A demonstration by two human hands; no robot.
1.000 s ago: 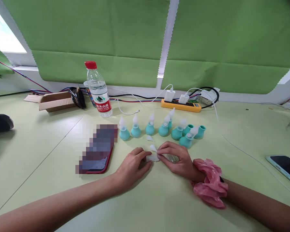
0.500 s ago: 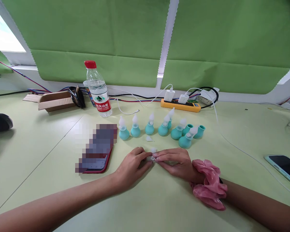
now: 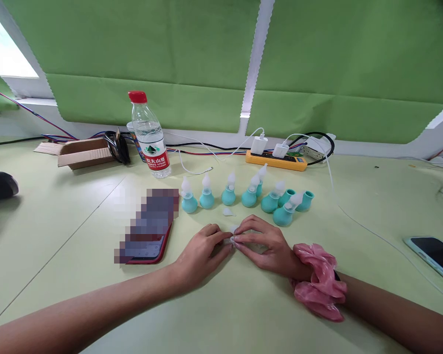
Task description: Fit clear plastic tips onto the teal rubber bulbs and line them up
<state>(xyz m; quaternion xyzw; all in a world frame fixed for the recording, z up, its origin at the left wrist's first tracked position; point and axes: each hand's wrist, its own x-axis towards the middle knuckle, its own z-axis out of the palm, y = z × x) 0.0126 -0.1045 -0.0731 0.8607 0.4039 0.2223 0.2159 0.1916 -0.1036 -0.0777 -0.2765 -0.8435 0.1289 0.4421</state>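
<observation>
Centrally, a small translucent whitish piece (image 3: 231, 240) is pinched between the two hands, low over the pale green table (image 3: 221, 314). Its left end is gripped by thumb and forefinger of the left hand (image 3: 203, 253); its right end is met by the bunched fingertips of the right hand (image 3: 269, 246). Its full shape is hidden. Just beyond, a loose white scrap (image 3: 228, 211) is noted, with turquoise pots (image 3: 228, 197) ranged behind, most fitted with white flame-shaped tops (image 3: 231, 181).
</observation>
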